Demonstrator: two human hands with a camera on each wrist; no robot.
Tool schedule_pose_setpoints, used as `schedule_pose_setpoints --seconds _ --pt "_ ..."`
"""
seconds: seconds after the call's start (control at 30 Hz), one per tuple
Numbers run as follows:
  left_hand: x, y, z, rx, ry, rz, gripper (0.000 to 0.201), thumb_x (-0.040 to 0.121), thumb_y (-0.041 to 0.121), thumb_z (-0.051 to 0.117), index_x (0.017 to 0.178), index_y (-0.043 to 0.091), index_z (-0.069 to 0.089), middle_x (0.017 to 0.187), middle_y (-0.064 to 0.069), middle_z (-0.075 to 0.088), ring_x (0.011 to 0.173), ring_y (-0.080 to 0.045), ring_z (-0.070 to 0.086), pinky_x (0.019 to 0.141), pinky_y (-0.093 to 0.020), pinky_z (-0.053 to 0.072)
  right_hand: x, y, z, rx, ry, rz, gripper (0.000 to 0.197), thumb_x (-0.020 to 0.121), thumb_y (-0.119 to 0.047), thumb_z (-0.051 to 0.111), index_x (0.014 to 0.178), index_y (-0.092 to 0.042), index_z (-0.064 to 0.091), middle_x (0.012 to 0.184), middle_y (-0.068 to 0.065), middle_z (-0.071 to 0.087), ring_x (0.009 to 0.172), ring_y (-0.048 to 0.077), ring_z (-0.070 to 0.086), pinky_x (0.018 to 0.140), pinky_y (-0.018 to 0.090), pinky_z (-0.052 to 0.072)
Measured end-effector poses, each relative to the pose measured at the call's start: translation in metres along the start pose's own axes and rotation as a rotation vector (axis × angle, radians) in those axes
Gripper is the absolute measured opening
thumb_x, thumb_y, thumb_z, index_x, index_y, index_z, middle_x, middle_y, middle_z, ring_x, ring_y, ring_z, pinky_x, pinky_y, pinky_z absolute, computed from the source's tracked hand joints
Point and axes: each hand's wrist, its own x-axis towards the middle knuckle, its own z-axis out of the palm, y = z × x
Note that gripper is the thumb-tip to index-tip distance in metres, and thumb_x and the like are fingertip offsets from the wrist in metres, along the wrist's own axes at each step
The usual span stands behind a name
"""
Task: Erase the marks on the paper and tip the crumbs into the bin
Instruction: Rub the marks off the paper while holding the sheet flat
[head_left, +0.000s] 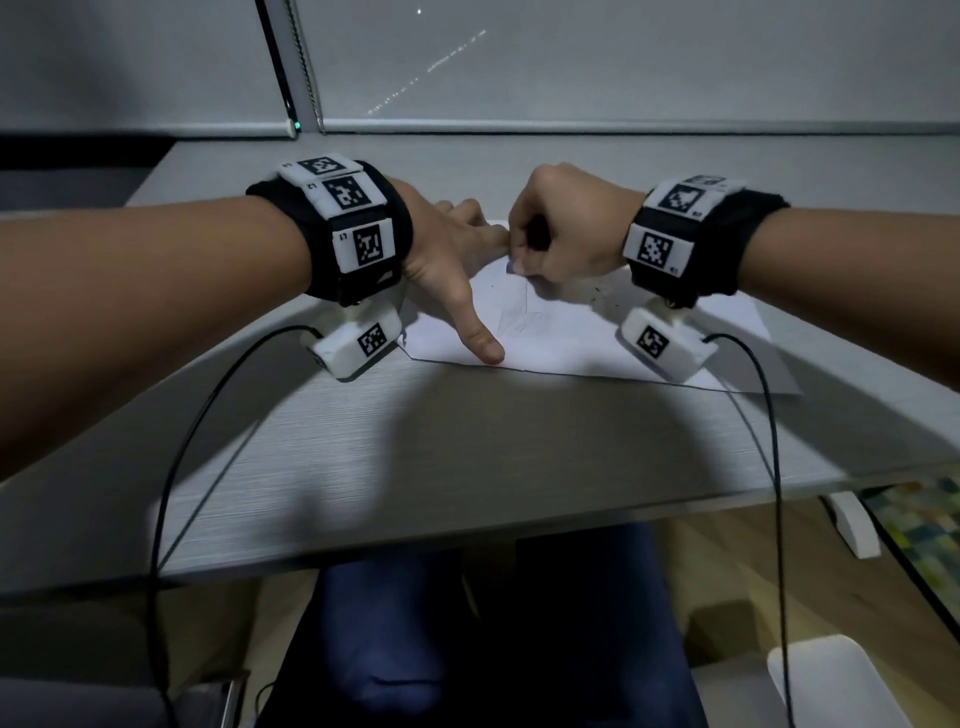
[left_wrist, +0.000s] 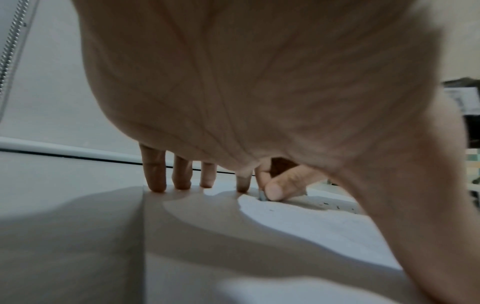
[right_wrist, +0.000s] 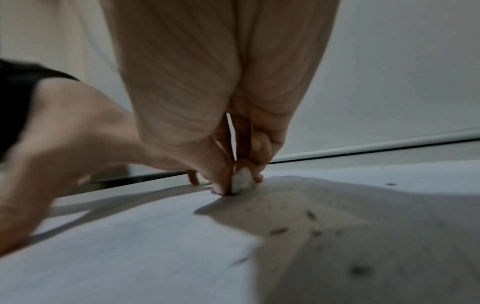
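Note:
A white sheet of paper (head_left: 571, 332) lies on the grey desk (head_left: 467, 447), with faint pencil marks (head_left: 519, 317) near its middle. My left hand (head_left: 457, 260) is spread flat on the sheet's left part, fingers (left_wrist: 155, 176) straight and thumb at the near edge. My right hand (head_left: 561, 234) pinches a small whitish eraser (right_wrist: 241, 183) between thumb and fingers, its tip down on the paper near the far edge. That eraser (left_wrist: 261, 196) shows close to my left index finger. Dark eraser crumbs (right_wrist: 293, 226) lie scattered on the sheet to the right of the eraser.
A white bin (head_left: 831, 680) stands on the floor at lower right, beyond the desk's near edge. A roller blind with a bead chain (head_left: 306, 67) hangs behind the desk. Black cables (head_left: 171, 467) run from both wrist cameras over the desk's front edge. My legs are under the desk.

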Motion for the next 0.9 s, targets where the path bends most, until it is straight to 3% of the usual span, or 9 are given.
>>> schedule_pose_setpoints --seconds 0.1,0.2,0.33,0.43,0.47,0.57,0.63,0.73,0.9 --pt "-0.002 0.002 -0.002 0.009 -0.015 0.0 0.151 0.03 0.102 0.072 0.161 0.055 0.012 0.156 0.002 0.028 0.149 -0.031 0.028 0.108 -0.061 0.041 0.006 0.004 -0.003 -0.05 0.015 0.028 0.011 0.086 -0.019 0.079 0.078 -0.012 0.08 0.069 -0.002 0.074 0.063 0.01 0.065 0.076 0.04 0.064" --pt "-0.002 0.003 -0.002 0.036 -0.03 0.002 0.157 0.017 0.108 0.064 0.158 0.059 0.013 0.156 0.002 0.027 0.149 -0.031 0.029 0.108 -0.064 0.042 -0.003 -0.001 0.0 -0.019 -0.007 0.0 0.01 0.087 -0.017 0.074 0.078 -0.012 0.078 0.068 -0.003 0.075 0.067 0.014 0.07 0.077 0.038 0.064" --pt "-0.002 0.003 -0.002 0.036 -0.034 -0.007 0.156 0.016 0.107 0.062 0.156 0.063 0.01 0.157 0.005 0.025 0.149 -0.028 0.028 0.109 -0.061 0.041 -0.017 -0.007 0.002 0.025 -0.078 -0.058 0.011 0.087 -0.015 0.073 0.076 -0.013 0.076 0.068 -0.006 0.077 0.067 0.003 0.071 0.075 0.029 0.061" --pt "-0.002 0.005 -0.004 0.031 -0.048 -0.009 0.159 0.014 0.107 0.064 0.158 0.063 0.01 0.157 0.003 0.026 0.149 -0.031 0.029 0.109 -0.064 0.043 -0.01 0.001 -0.001 0.016 -0.058 -0.022 0.011 0.086 -0.015 0.073 0.076 -0.013 0.078 0.072 -0.005 0.08 0.067 -0.006 0.071 0.077 0.031 0.064" --pt "-0.001 0.005 -0.004 0.024 -0.049 -0.01 0.161 0.013 0.106 0.064 0.158 0.063 0.008 0.156 0.002 0.027 0.149 -0.032 0.029 0.109 -0.065 0.043 -0.005 0.003 -0.003 0.003 -0.04 0.003 0.011 0.086 -0.015 0.074 0.076 -0.013 0.078 0.072 -0.005 0.08 0.068 -0.003 0.072 0.078 0.034 0.065" --pt "-0.001 0.007 -0.005 0.025 -0.049 -0.014 0.167 0.009 0.106 0.063 0.159 0.064 0.0 0.156 -0.001 0.027 0.149 -0.034 0.029 0.111 -0.066 0.042 0.003 0.005 -0.007 -0.048 -0.016 0.073 0.011 0.085 -0.017 0.078 0.075 -0.013 0.078 0.068 -0.001 0.075 0.071 0.021 0.074 0.075 0.044 0.066" --pt "-0.002 0.01 -0.006 0.034 -0.057 -0.019 0.169 0.011 0.107 0.064 0.16 0.062 -0.001 0.156 -0.003 0.027 0.149 -0.035 0.029 0.11 -0.065 0.042 0.002 0.003 -0.007 -0.069 -0.025 0.069 0.01 0.085 -0.016 0.076 0.076 -0.012 0.078 0.069 0.001 0.074 0.075 0.028 0.074 0.075 0.045 0.066" --pt "-0.004 0.011 -0.007 0.045 -0.074 -0.028 0.165 0.015 0.106 0.065 0.161 0.058 0.005 0.158 -0.001 0.025 0.149 -0.035 0.03 0.108 -0.066 0.043 -0.007 -0.003 -0.005 -0.068 -0.063 0.008 0.012 0.085 -0.017 0.072 0.075 -0.014 0.076 0.07 -0.002 0.075 0.071 0.023 0.073 0.075 0.042 0.065" --pt "-0.007 0.013 -0.009 0.054 -0.074 -0.033 0.162 0.017 0.103 0.064 0.161 0.057 0.008 0.157 -0.001 0.026 0.149 -0.034 0.032 0.107 -0.062 0.045 -0.011 -0.003 -0.004 -0.05 -0.084 -0.035 0.014 0.087 -0.014 0.072 0.073 -0.012 0.076 0.069 -0.007 0.076 0.065 0.0 0.068 0.075 0.033 0.063"
